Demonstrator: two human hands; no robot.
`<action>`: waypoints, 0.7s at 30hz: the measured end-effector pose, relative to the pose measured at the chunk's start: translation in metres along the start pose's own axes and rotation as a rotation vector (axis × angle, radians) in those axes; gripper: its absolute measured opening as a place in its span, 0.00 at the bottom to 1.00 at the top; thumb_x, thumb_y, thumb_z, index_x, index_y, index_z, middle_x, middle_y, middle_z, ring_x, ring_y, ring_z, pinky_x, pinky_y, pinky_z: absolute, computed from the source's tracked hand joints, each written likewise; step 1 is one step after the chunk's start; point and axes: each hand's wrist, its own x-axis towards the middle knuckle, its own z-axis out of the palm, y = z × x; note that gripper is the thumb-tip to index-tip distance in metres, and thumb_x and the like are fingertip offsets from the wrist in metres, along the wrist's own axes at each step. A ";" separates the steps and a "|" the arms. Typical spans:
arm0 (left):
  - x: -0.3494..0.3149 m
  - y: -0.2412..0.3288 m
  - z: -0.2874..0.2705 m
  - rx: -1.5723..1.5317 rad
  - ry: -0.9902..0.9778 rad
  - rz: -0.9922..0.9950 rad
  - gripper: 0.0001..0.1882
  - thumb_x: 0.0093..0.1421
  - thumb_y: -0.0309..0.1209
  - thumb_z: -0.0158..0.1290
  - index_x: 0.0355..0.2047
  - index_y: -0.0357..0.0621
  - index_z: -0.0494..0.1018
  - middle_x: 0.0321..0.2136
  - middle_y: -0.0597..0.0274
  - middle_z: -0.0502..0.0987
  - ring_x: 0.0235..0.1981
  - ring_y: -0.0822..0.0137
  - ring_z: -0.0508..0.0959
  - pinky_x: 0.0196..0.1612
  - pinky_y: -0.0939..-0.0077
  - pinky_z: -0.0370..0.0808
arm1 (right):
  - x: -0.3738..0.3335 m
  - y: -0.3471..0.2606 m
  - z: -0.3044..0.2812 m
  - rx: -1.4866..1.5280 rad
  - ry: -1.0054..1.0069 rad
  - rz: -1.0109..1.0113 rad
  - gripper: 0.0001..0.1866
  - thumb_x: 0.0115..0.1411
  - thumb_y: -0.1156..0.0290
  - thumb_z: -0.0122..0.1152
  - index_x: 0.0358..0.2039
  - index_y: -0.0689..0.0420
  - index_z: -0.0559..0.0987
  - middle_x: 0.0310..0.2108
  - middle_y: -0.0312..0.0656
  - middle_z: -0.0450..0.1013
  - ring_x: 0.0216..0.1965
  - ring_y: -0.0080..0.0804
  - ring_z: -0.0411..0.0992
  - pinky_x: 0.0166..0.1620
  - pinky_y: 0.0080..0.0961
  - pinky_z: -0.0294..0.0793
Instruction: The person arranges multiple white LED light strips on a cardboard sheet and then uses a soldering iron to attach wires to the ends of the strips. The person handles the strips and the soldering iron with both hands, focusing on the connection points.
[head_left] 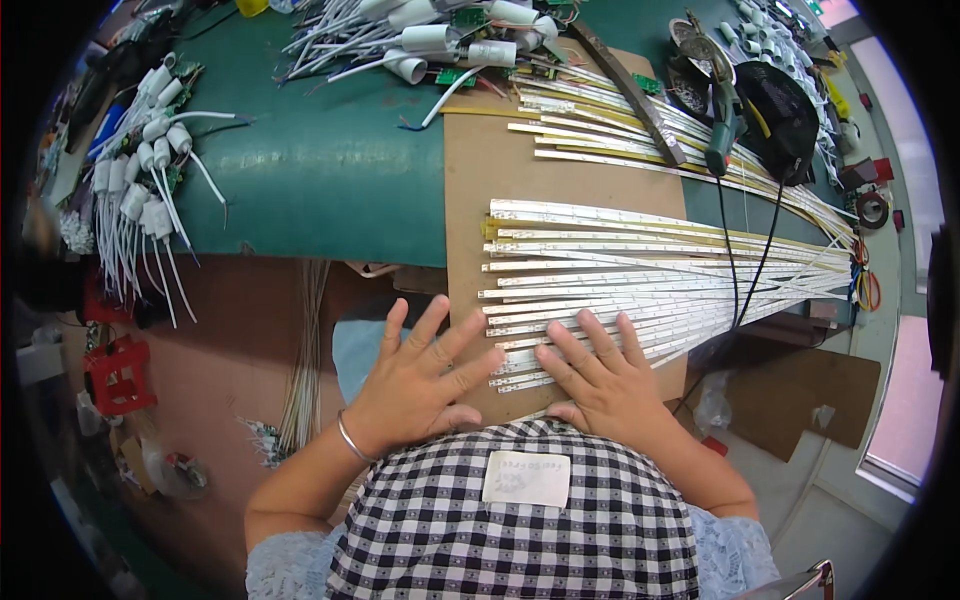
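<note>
A fan of narrow, silver-white LED strips (620, 262) lies in front of me, spread at its left ends and gathered toward coloured wires (862, 280) on the right. My left hand (425, 370) has its fingers spread beside the nearer left ends, the fingertips reaching the strip tips; whether they press on them I cannot tell. Over the nearest strips, my right hand (600, 375) lies flat with fingers apart. Neither hand grips anything. Beneath the strips is a brown cardboard sheet (470, 160). A second bunch of strips (590, 155) lies farther back.
A metal bar (630, 95) crosses the far strips. A green-handled soldering iron (722, 140) rests at the far right, its black cord running over the fan. White cylindrical parts with wires (430, 40) pile up at the back, with more (140, 180) at left on the green mat (330, 160).
</note>
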 end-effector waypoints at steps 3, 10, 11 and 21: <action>0.029 -0.009 -0.018 0.002 0.100 0.000 0.38 0.61 0.61 0.44 0.63 0.48 0.66 0.68 0.56 0.57 0.72 0.51 0.48 0.70 0.45 0.39 | 0.009 -0.001 -0.002 0.035 -0.010 0.024 0.39 0.55 0.40 0.58 0.65 0.43 0.66 0.70 0.34 0.55 0.72 0.40 0.47 0.70 0.53 0.39; 0.064 -0.004 -0.022 0.077 -0.108 0.058 0.45 0.61 0.65 0.38 0.63 0.37 0.61 0.66 0.50 0.60 0.68 0.48 0.57 0.69 0.46 0.47 | 0.022 0.031 -0.026 0.136 0.073 0.080 0.42 0.54 0.42 0.59 0.66 0.48 0.64 0.71 0.39 0.52 0.72 0.43 0.45 0.70 0.53 0.39; 0.060 -0.003 -0.020 0.075 -0.119 0.061 0.45 0.61 0.65 0.38 0.63 0.37 0.62 0.66 0.50 0.60 0.68 0.48 0.57 0.69 0.46 0.47 | 0.030 0.040 -0.029 0.112 0.080 0.122 0.42 0.54 0.42 0.59 0.66 0.49 0.64 0.71 0.40 0.52 0.73 0.43 0.45 0.70 0.53 0.40; 0.048 -0.012 -0.023 -0.049 0.176 -0.032 0.24 0.65 0.49 0.47 0.55 0.50 0.73 0.58 0.54 0.70 0.64 0.45 0.62 0.66 0.43 0.50 | 0.022 0.040 -0.024 0.112 -0.051 0.080 0.43 0.50 0.43 0.64 0.64 0.49 0.67 0.70 0.38 0.55 0.71 0.43 0.48 0.69 0.53 0.44</action>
